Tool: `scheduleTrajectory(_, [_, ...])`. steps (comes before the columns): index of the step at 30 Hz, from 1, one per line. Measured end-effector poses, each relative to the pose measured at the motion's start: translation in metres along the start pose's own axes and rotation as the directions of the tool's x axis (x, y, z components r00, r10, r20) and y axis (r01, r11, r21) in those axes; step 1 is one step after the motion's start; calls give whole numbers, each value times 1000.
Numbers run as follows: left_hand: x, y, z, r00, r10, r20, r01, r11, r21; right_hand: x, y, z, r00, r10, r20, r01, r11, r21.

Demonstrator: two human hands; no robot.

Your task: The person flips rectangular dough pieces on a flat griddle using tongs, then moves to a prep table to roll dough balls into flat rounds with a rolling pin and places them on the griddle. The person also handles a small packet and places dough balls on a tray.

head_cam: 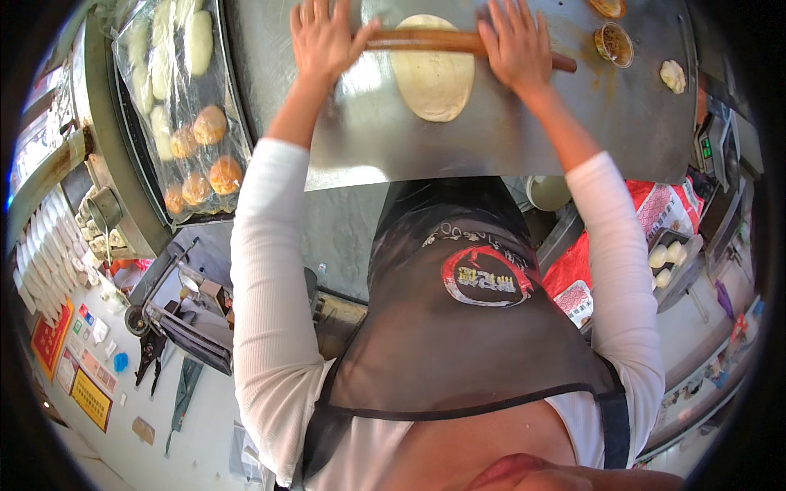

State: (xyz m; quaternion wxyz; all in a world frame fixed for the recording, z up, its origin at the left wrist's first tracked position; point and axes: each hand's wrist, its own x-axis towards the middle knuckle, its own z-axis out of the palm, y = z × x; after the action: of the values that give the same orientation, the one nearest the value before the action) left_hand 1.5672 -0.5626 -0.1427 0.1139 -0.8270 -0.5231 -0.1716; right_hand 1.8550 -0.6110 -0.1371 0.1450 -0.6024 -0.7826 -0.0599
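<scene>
A brown wooden rolling pin lies crosswise over a flattened oval of pale dough. My left hand is palm down at the pin's left end, its thumb stretched along the wood. On the other side my right hand presses the pin near its right end, which sticks out past the hand. Both hands look slightly blurred, and the left tip of the pin is hidden under the left hand. The dough rests on a shiny metal worktop.
Left of the worktop, a dark tray holds long dough pieces and browned buns under clear plastic film. To the right are a small cup of brown filling, a dough lump and a digital scale. Red printed bags stand below.
</scene>
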Motion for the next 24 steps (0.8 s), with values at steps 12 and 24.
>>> scheduleTrajectory(12, [22, -8, -21, 860, 328, 391, -240, 936, -257, 66, 21, -8, 782, 239, 576, -352, 931, 92])
scheduleTrajectory(24, [-82, 28, -60, 960, 129, 247, -2, 889, -459, -85, -21, -35, 991, -8, 137, 3, 999, 38])
